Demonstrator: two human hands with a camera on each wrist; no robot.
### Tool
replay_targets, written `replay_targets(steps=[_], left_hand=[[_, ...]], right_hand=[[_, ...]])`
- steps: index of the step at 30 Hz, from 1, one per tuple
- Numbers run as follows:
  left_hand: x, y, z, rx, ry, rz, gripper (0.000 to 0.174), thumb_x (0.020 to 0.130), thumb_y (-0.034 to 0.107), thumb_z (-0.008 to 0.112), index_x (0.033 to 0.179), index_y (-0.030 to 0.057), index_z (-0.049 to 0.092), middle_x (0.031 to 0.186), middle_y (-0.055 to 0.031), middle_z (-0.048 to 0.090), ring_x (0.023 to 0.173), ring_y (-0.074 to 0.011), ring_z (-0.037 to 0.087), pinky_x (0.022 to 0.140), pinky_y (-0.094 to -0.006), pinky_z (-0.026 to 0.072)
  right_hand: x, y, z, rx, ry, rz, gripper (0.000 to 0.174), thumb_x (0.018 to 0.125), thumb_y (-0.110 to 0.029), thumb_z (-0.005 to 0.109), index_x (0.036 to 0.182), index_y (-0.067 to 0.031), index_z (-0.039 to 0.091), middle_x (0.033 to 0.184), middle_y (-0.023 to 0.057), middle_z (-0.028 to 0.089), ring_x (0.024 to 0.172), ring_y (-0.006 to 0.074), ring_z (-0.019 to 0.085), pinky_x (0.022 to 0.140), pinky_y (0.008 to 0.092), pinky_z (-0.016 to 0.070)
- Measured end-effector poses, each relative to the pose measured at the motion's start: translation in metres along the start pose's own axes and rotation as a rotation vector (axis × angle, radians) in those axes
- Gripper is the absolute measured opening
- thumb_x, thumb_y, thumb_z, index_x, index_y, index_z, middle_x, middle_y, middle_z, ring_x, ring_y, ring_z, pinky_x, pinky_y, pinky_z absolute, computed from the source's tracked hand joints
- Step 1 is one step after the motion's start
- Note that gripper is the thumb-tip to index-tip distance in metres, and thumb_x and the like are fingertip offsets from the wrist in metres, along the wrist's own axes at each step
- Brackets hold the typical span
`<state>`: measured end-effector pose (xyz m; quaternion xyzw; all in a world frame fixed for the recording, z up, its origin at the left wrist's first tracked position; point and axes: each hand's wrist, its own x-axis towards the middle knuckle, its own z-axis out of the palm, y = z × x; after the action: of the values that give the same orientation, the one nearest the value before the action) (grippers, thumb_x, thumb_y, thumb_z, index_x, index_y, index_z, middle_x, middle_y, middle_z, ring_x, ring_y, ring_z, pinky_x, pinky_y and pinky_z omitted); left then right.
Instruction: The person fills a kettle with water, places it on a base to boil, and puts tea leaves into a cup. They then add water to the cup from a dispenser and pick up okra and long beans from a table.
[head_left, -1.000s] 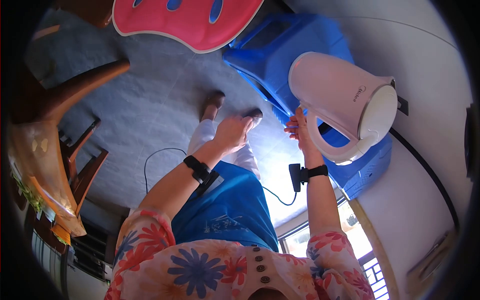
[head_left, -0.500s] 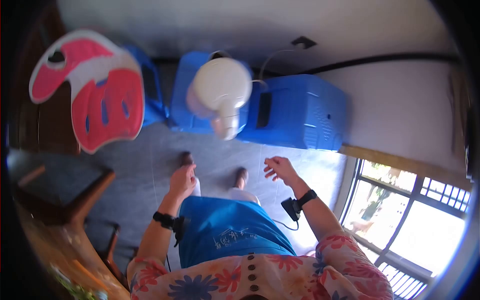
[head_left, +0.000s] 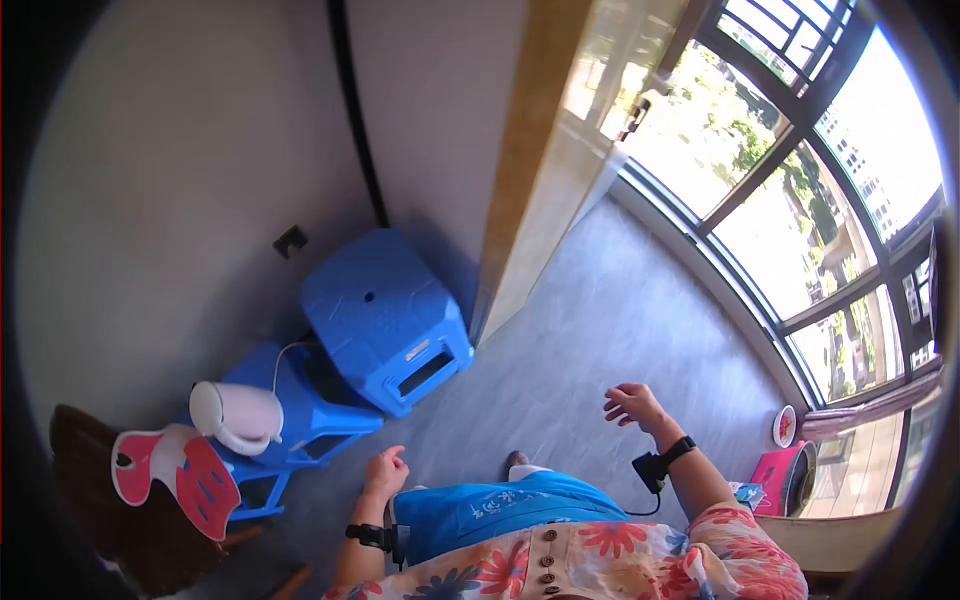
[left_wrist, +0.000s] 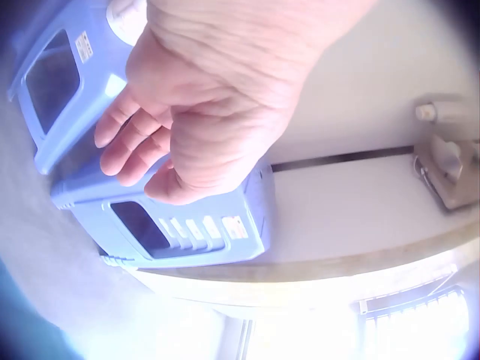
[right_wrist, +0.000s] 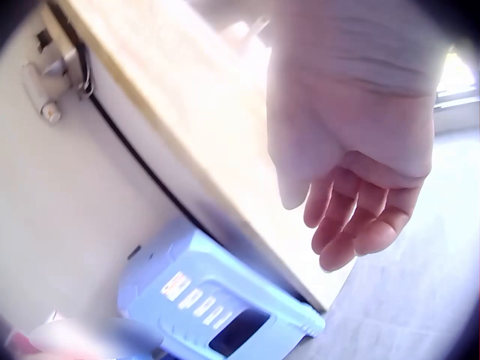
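Floor [head_left: 600, 310]: grey, runs from the white wall [head_left: 180, 150] to the tall window [head_left: 800, 150]. A wooden door frame [head_left: 525, 170] stands between the wall and the window.

Two stools stand against the wall. The upper blue stool [head_left: 385, 320] is just beside the door frame. The lower blue stool [head_left: 300, 425] touches it on the far side.

A red-and-white seat pad [head_left: 175, 475] is just beside the lower stool.

The white kettle [head_left: 235, 415] sits on the lower blue stool, close to the seat pad, with its handle towards the person.

Left hand [head_left: 385, 472]: hangs by the hip, near the lower stool but not touching it. The fingers [left_wrist: 124, 142] are loosely curled and hold nothing.

Right hand [head_left: 632, 405]: lifted over bare floor, well apart from both stools and the kettle. The fingers [right_wrist: 352, 225] are loosely bent and the palm is empty.
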<state>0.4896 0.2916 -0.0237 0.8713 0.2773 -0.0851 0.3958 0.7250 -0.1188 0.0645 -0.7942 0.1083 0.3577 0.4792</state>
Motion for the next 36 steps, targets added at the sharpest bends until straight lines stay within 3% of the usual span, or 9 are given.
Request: replay_targets(steps=[4,15,23,26,28,30,32,34,36], left_hand=[[0.027,0.092,0.020,0.097,-0.048,0.138,0.034,0.070,0.013,0.056,0.102,0.0075,0.063,0.077,-0.0128,0.065,0.073,-0.0288,0.062,0.069,-0.0375,0.0494],[0.115,0.116,0.010,0.229,0.003,0.050,0.030,0.069,0.012,0.054,0.097,0.0083,0.066,0.079,-0.0153,0.065,0.075,-0.0298,0.063,0.071,-0.0372,0.0497],[0.182,0.225,0.031,0.186,-0.050,0.030,0.031,0.070,0.014,0.056,0.100,0.0082,0.065,0.077,-0.0133,0.066,0.073,-0.0286,0.063,0.071,-0.0361,0.0499],[0.182,0.243,0.043,0.152,0.046,-0.051,0.030,0.070,0.013,0.057,0.099,0.0074,0.065,0.075,-0.0124,0.065,0.069,-0.0262,0.063,0.068,-0.0342,0.0498],[0.177,0.259,0.057,0.148,0.135,-0.131,0.029,0.070,0.012,0.057,0.098,0.0070,0.065,0.073,-0.0122,0.065,0.067,-0.0245,0.063,0.066,-0.0331,0.0497],[0.165,0.274,0.070,0.003,0.252,-0.140,0.028,0.070,0.011,0.059,0.097,0.0059,0.065,0.070,-0.0117,0.064,0.063,-0.0215,0.062,0.061,-0.0311,0.0490],[0.163,0.333,0.080,-0.030,0.282,-0.165,0.027,0.070,0.009,0.060,0.097,0.0042,0.064,0.069,-0.0116,0.063,0.060,-0.0198,0.061,0.058,-0.0303,0.0483],[0.179,0.395,0.091,-0.108,0.260,-0.031,0.027,0.071,0.007,0.059,0.098,0.0027,0.063,0.072,-0.0122,0.063,0.060,-0.0208,0.060,0.059,-0.0304,0.0483],[0.205,0.465,0.096,-0.053,0.306,0.178,0.027,0.072,0.005,0.059,0.098,0.0027,0.062,0.078,-0.0124,0.062,0.065,-0.0240,0.060,0.061,-0.0318,0.0483]], right_hand=[[-0.003,-0.016,-0.113,0.123,0.153,0.016,0.028,0.086,-0.026,0.055,0.095,0.0002,0.060,0.082,0.0108,0.064,0.069,0.0199,0.065,0.055,0.0286,0.0504],[0.119,-0.251,-0.218,0.140,0.277,-0.607,0.033,0.087,-0.031,0.054,0.101,-0.0015,0.059,0.085,0.0087,0.064,0.075,0.0171,0.063,0.059,0.0260,0.0483],[0.206,-0.406,-0.304,-0.439,0.741,-0.964,0.049,0.074,-0.030,0.065,0.112,-0.0021,0.057,0.097,0.0166,0.063,0.093,0.0279,0.059,0.079,0.0357,0.0463],[0.250,-0.457,-0.324,-0.579,0.622,-0.822,0.061,0.074,-0.033,0.065,0.123,-0.0021,0.048,0.107,0.0196,0.059,0.097,0.0277,0.058,0.084,0.0331,0.0464],[0.286,-0.482,-0.335,-0.681,0.559,-0.898,0.066,0.074,-0.035,0.065,0.127,-0.0018,0.043,0.109,0.0186,0.058,0.097,0.0268,0.059,0.078,0.0338,0.0496],[0.283,-0.499,-0.336,-0.544,0.217,-0.637,0.070,0.074,-0.035,0.065,0.131,-0.0024,0.038,0.110,0.0161,0.058,0.098,0.0263,0.059,0.068,0.0348,0.0525],[0.298,-0.504,-0.337,-0.515,0.123,-0.672,0.063,0.075,-0.029,0.064,0.127,-0.0006,0.041,0.103,0.0157,0.059,0.087,0.0238,0.063,0.056,0.0318,0.0534],[0.302,-0.505,-0.333,-0.356,-0.168,-0.592,0.054,0.076,-0.024,0.062,0.120,0.0027,0.044,0.091,0.0149,0.058,0.071,0.0204,0.064,0.046,0.0267,0.0513],[0.313,-0.505,-0.328,-0.331,-0.177,-0.608,0.046,0.076,-0.019,0.060,0.113,0.0063,0.046,0.081,0.0133,0.057,0.062,0.0185,0.064,0.041,0.0249,0.0496]])
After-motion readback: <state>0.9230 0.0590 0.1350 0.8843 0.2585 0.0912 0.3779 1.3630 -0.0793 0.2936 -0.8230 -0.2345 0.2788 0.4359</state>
